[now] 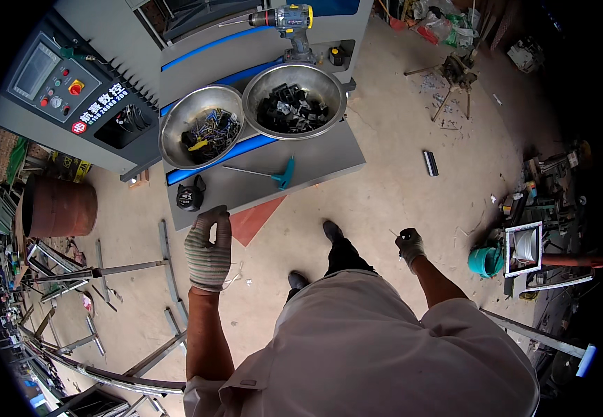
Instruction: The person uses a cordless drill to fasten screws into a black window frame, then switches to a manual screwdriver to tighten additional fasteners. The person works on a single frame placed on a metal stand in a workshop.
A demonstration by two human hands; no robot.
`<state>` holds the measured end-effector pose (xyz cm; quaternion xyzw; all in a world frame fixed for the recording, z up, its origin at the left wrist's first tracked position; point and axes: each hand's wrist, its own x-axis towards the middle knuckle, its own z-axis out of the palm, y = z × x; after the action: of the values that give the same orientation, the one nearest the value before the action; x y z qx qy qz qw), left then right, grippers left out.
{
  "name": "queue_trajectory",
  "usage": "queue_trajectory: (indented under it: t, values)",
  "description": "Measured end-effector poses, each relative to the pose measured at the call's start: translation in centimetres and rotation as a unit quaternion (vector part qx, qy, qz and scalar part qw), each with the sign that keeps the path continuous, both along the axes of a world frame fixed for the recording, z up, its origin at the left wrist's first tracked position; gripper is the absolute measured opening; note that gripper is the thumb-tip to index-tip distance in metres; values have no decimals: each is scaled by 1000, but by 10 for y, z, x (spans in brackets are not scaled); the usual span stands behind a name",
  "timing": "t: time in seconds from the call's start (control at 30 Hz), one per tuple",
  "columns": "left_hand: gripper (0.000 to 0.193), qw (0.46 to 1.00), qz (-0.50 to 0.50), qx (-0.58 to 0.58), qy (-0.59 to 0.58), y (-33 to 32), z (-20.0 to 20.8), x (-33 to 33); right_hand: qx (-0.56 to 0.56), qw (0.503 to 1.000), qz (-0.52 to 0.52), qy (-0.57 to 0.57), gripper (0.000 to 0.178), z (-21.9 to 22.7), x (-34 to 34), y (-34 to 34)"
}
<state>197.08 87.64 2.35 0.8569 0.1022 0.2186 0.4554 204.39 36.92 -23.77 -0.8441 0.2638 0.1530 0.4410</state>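
Observation:
My left hand [208, 251], in a striped knit glove, is raised beside the front corner of the grey machine bed [329, 161]. Its fingers curl toward the thumb in a pinch, and whatever may lie between them is too small to make out. Out to the right over the floor, my right hand [410, 244] is also gloved and closed. Something small and dark with a thin pale tip shows at its fingers; its kind is unclear. Closest to my left hand are a black tape measure [191, 194] and a teal T-handle hex key [284, 174], both lying on the bed.
One steel bowl [169, 139] holds screws, another [336, 115] black and silver small parts. Behind them stands a cordless drill [294, 31]. A control panel [54, 80] is at left, above a rusty drum [61, 206]. Metal bars [134, 267] and a teal bucket [483, 261] flank me.

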Motion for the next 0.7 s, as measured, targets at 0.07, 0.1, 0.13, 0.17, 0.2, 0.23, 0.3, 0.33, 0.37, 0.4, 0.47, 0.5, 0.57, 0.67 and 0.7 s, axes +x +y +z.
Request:
queue_trajectory:
  t: [0.07,0.1,0.13,0.17,0.2,0.23,0.3,0.33,0.37,0.4,0.47,0.5,0.57,0.67,0.7]
  values:
    - [12,997,-21,69,-23,-6,16,46,4,1000,23,16,24,-5,23,1]
    - [12,997,-33,69,-25,-10,24,67,7,999,42,19,25,-14,36,1]
    - [13,996,-48,67,-28,-16,29,90,6,998,59,20,26,-30,49,-7]
    - [14,994,-56,87,-30,-23,32,117,-18,996,84,-8,23,-57,63,-26]
    - [15,991,-50,119,-22,-24,33,132,-7,996,92,13,22,-53,80,-16]
    - [18,982,-67,172,-28,-26,29,156,3,996,87,36,21,-37,99,-7]
    - [18,982,-81,165,35,-43,25,207,19,996,60,65,18,-17,131,-5]
    - [18,981,-72,159,86,-42,27,220,53,994,69,60,17,-20,153,0]
    - [20,972,-60,180,141,-41,31,232,57,993,89,60,17,-23,176,6]
    - [22,959,-58,194,197,-42,25,246,55,992,100,63,16,-20,193,11]
    - [30,927,-50,250,276,-44,19,267,85,988,105,77,14,-18,222,19]
    - [32,920,-62,250,294,-51,6,288,79,989,95,80,14,-18,230,12]
    - [36,904,-77,256,333,-66,-8,316,82,992,75,67,13,-11,241,5]
    - [41,894,-47,240,375,-62,5,305,145,985,95,-6,15,11,279,39]
    - [41,896,-69,242,365,-64,-5,315,156,984,72,-43,15,29,286,42]
